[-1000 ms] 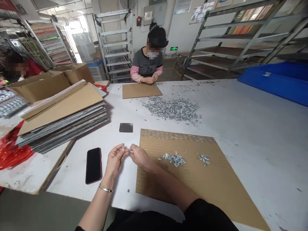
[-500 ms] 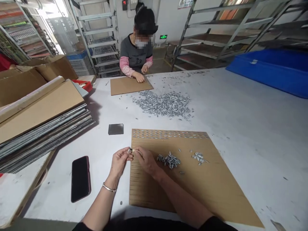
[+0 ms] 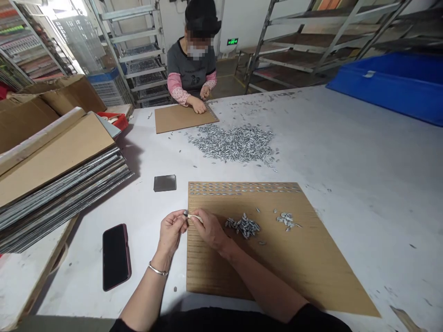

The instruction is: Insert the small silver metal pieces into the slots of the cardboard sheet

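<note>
Head camera is showing you working at the left edge of a brown board [image 3: 325, 263]. Just outside that edge, your left hand [image 3: 170, 230] is pinching a small grey piece [image 3: 185, 212] between the fingertips. Your right hand [image 3: 212, 230] is hovering over the board's left part and gripping a slim pale tool [image 3: 196, 216], whose dark end is pointing at the piece; whether they are touching, you cannot tell. Rows of silvery pieces [image 3: 242, 187] are lining the board's far edge, and a larger cluster [image 3: 244, 226] and a smaller cluster [image 3: 286, 221] are lying on its middle. Beyond the board, a broad pile [image 3: 235, 144] of such pieces is spreading out, with a co-worker [image 3: 194, 74] sitting past it. Left of the board, a dark block [image 3: 165, 183] and a phone [image 3: 116, 256] are resting.
</note>
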The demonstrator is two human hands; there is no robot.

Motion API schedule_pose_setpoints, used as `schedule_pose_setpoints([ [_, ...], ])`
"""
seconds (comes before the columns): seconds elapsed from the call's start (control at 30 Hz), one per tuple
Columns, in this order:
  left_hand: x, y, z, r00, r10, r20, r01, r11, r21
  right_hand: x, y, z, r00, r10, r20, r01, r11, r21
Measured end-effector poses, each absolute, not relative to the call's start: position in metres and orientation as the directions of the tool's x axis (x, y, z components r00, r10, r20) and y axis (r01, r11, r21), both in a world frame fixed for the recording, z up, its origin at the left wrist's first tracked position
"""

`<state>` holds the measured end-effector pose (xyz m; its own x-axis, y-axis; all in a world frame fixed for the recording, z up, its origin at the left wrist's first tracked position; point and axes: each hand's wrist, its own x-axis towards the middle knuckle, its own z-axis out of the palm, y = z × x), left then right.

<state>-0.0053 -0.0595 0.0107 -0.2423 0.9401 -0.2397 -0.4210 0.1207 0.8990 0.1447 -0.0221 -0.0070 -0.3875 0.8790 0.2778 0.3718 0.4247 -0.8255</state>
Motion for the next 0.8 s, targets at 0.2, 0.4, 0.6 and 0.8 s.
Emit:
schedule_pose_setpoints([
  [0.2,-0.0056,-0.0596,0.0126,-0.232,0.937,-0.262,-0.452,0.134,0.882,0.1431,-0.0256,-0.009,-0.372,0.881,0.292,0.382,0.432,-0.817],
  [0.4,-0.0066,-0.0609,0.0113,-0.226,0.937,-0.266,-0.452,0.14,0.881,0.143,-0.0269,-0.0091,-0.379,0.873,0.307,0.394,0.452,-0.8],
  [0.6,-0.0082,-0.0611,0.0117,-0.232,0.932,-0.28,-0.451,0.152,0.88,0.1426,-0.0278,-0.0105,-0.39,0.87,0.301,0.396,0.454,-0.798],
  [0.8,-0.007,-0.0648,0.0114,-0.176,0.943,-0.283,-0.469,0.172,0.866,0.144,-0.0211,-0.0135,-0.239,0.936,0.259,0.401,0.338,-0.851],
])
